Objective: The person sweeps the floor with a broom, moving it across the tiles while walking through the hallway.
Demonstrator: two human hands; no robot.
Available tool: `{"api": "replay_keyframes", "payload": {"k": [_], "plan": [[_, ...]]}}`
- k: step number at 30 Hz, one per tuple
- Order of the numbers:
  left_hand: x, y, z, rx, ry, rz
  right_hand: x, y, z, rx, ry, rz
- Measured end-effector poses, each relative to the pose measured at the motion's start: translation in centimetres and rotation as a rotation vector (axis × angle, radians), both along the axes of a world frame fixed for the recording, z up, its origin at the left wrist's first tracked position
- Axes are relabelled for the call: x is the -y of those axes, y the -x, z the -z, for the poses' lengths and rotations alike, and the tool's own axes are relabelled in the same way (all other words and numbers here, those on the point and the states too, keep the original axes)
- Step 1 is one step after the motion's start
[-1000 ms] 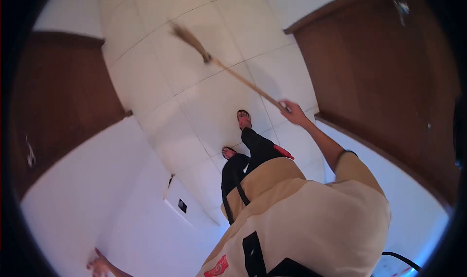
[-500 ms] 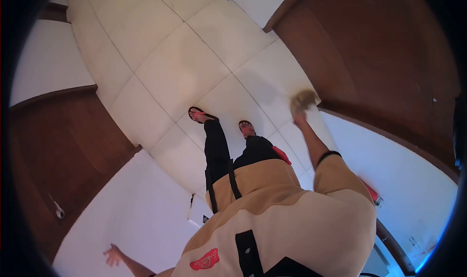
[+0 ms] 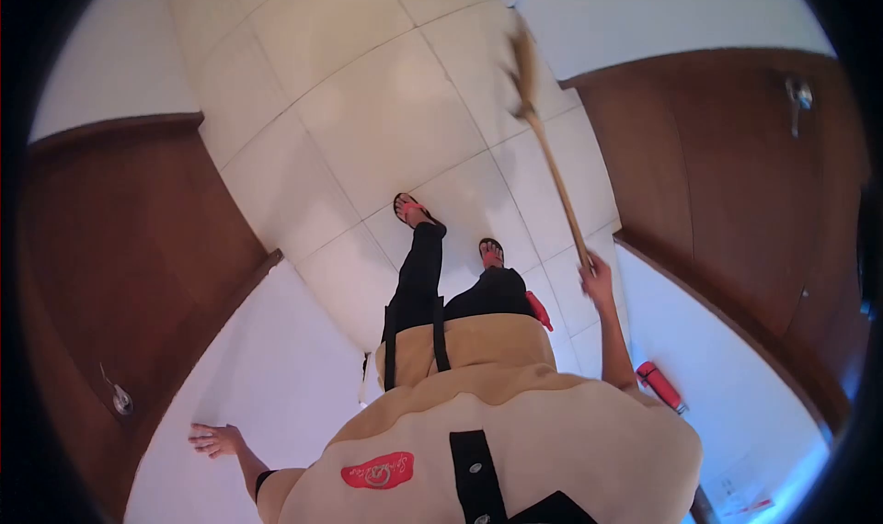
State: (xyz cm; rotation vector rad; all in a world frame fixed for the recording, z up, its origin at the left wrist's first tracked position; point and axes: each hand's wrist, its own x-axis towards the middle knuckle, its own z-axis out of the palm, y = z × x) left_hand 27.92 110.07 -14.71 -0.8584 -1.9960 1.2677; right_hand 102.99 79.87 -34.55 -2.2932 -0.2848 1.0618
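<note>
My right hand (image 3: 596, 279) is closed round the lower end of a long wooden-coloured handle. The handle belongs to a brown duster (image 3: 522, 64), whose blurred head points forward above the tiled floor (image 3: 386, 110), away from my body. At the lower left, my left hand (image 3: 214, 439) is held out beside the white wall (image 3: 267, 358) with its fingers apart and nothing in it. Whether it touches the wall I cannot tell.
Brown doors stand on the left (image 3: 120, 248) and the right (image 3: 736, 175), each with a metal handle. A red cylindrical object (image 3: 662, 386) is at the lower right by the white wall. My sandalled feet are on the tiles.
The duster has swung forward and its handle now shows in full. My right hand has come into clearer view. My left hand has risen slightly. The doors have shifted in view.
</note>
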Motion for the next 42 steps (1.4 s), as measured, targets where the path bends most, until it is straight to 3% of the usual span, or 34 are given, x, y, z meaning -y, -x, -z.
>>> {"api": "replay_keyframes", "payload": {"k": [2, 4, 8, 10, 12, 13, 15, 16, 19, 22, 26, 29, 31, 34, 37, 40, 42], "plan": [[0.1, 0.0, 0.3, 0.073, -0.039, 0.045, 1.1, 2.3, -4.9, -0.099, 0.234, 0.154], [-0.5, -1.3, 0.5, 0.108, -0.023, 0.013, 1.9, 3.2, -3.8, -0.166, 0.371, 0.215], [-1.2, -0.4, 1.7, 0.081, -0.057, 0.009, -0.1, 4.3, 9.3, -0.417, 0.221, 0.341], [-1.1, 0.2, 2.1, 0.08, -0.065, 0.061, -8.7, 6.3, 15.1, -0.616, -0.021, 0.396], [-1.0, 0.3, 2.3, 0.077, -0.075, 0.061, -21.6, 8.6, 17.3, -0.773, -0.234, 0.427], [-1.1, 0.4, 2.3, 0.074, -0.082, 0.065, -29.4, 9.5, 16.3, -0.765, -0.244, 0.492], [-1.2, 0.5, 2.3, 0.083, -0.109, 0.11, -41.1, 9.2, 20.1, -0.701, -0.328, 0.464], [-1.1, 0.5, 2.3, 0.09, -0.116, 0.132, -45.9, 7.4, 18.6, -0.798, -0.364, 0.264], [-1.1, 0.4, 1.9, 0.117, -0.117, 0.133, -53.1, 3.5, 14.1, -0.784, -0.478, 0.132], [-1.6, -0.2, 1.6, 0.126, -0.107, 0.051, -49.5, 1.2, 7.4, -0.481, -0.473, -0.085], [-2.7, -0.3, 1.8, 0.12, -0.109, -0.133, -35.1, -3.0, -0.1, -0.352, -0.237, -0.095], [-3.7, -1.2, 1.9, 0.1, -0.132, -0.254, -26.2, -4.0, -6.7, -0.361, -0.075, 0.099], [-4.9, -1.1, 3.0, 0.091, -0.206, -0.321, -22.6, -5.3, -7.8, -0.461, -0.003, 0.265], [-7.0, -1.6, 5.9, 0.163, -0.352, -0.385, -22.0, -8.8, -3.1, -0.563, 0.099, 0.445], [-8.3, -4.0, 9.9, 0.461, -0.283, -0.48, -25.0, -14.6, 10.1, -0.596, 0.011, 0.513], [-8.2, -10.5, 13.8, 0.651, -0.062, -0.517, -40.0, -20.1, 21.4, -0.796, -0.278, 0.547], [-7.5, -14.7, 16.3, 0.803, 0.088, -0.522, -55.3, -20.3, 21.3, -0.832, -0.383, 0.348]]}}
